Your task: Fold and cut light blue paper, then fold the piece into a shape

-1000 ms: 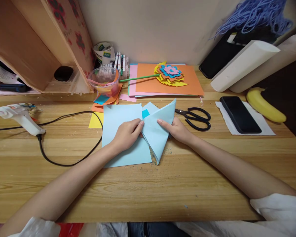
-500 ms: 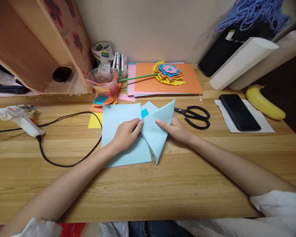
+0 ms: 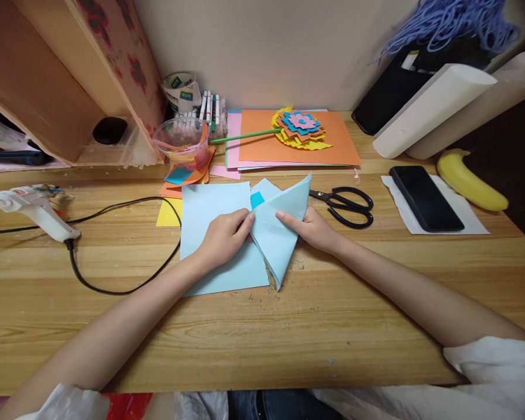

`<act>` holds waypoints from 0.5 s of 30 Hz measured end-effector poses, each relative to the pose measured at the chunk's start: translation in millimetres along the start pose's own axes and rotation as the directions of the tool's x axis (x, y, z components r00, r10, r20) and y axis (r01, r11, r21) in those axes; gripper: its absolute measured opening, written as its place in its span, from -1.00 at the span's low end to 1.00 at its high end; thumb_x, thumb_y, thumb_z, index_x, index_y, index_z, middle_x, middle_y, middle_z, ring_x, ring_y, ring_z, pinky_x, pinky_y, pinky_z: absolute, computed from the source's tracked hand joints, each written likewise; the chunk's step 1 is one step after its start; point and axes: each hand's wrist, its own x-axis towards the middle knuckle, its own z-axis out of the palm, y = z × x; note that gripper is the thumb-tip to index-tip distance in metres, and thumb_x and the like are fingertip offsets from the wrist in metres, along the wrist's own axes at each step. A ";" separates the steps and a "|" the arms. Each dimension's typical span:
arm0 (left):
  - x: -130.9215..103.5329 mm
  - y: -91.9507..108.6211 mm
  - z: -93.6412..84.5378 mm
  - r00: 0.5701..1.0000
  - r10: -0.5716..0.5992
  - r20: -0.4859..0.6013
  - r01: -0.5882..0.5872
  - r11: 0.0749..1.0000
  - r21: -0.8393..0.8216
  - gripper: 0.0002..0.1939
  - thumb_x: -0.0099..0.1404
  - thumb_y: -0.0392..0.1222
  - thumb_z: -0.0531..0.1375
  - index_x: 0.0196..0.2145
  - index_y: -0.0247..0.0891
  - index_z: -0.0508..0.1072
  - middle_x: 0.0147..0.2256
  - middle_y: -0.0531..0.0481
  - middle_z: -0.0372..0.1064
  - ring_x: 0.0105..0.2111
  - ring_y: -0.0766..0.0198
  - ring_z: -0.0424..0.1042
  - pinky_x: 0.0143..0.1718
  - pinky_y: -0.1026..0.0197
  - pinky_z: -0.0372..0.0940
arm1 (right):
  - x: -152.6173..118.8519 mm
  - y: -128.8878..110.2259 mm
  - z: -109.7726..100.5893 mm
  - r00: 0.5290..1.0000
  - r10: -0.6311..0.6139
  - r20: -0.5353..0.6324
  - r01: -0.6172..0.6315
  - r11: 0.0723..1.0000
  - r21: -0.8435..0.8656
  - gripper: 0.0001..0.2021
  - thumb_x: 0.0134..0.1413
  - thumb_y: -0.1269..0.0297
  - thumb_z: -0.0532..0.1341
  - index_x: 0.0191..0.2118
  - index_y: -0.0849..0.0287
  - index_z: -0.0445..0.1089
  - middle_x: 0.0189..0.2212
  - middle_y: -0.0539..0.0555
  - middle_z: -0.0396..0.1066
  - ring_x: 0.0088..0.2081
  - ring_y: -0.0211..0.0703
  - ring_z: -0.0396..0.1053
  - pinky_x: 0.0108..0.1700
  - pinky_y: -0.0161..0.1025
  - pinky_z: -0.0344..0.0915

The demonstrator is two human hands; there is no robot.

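A folded piece of light blue paper (image 3: 280, 233) is held up between both hands, its point tilted toward the upper right. My left hand (image 3: 227, 236) pinches its left edge, thumb on top, with the other fingers mostly hidden. On the right edge, my right hand (image 3: 312, 228) grips it, thumb on the front face and fingers behind. Under my left hand lies a flat light blue sheet (image 3: 210, 204) on the table. A small darker blue piece (image 3: 257, 200) shows behind the folded paper. Black-handled scissors (image 3: 350, 207) lie just beyond my right hand, their blades partly covered.
A white glue gun (image 3: 39, 213) with a looping black cord lies left. Behind are a clear cup (image 3: 181, 146) on paper scraps, markers (image 3: 210, 108), and a paper flower (image 3: 301, 125) on coloured sheets (image 3: 258, 151). A phone (image 3: 426, 198) and banana (image 3: 470, 181) are right.
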 end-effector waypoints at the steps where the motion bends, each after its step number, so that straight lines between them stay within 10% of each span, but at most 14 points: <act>1: 0.1 -0.1 0.3 1.000 0.001 0.000 -0.001 1.000 0.001 -0.61 0.36 -0.03 -0.13 -0.55 -0.23 0.22 -0.58 0.11 0.35 -0.54 0.32 0.30 -0.45 0.27 0.08 | 0.0 0.1 -0.1 1.000 0.003 0.001 -0.003 1.000 -0.002 -0.70 0.05 0.06 0.15 -0.34 0.24 0.40 -0.36 0.10 0.44 -0.35 -0.16 0.37 -0.33 -0.26 0.34; 15: 0.3 -0.2 1.0 1.000 0.001 0.006 -0.002 1.000 0.026 -0.61 0.35 -0.02 -0.14 -0.54 -0.22 0.21 -0.56 0.10 0.36 -0.52 0.30 0.31 -0.45 0.26 0.09 | -0.3 -0.2 0.2 1.000 0.007 0.015 -0.007 1.000 -0.003 -0.70 0.06 0.06 0.14 -0.35 0.24 0.39 -0.36 0.10 0.44 -0.34 -0.15 0.37 -0.32 -0.26 0.33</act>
